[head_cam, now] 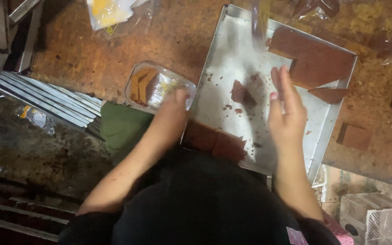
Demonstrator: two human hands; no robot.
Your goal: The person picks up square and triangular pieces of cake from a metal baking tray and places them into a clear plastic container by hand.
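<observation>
Rusty-brown desk carried a big metal tray with a brown cake slab in its far corner. Left hand touched a clear plastic pack of slices, fingers loose. Right hand hovered open over the tray, empty. Looked like packing; next piece needs picking up.

A clear bag with yellow contents is lying at the upper left of the rusty brown counter. Metal strips are stacking along the left edge, a green cloth is sitting below them, and a white mesh crate is showing at lower right.
</observation>
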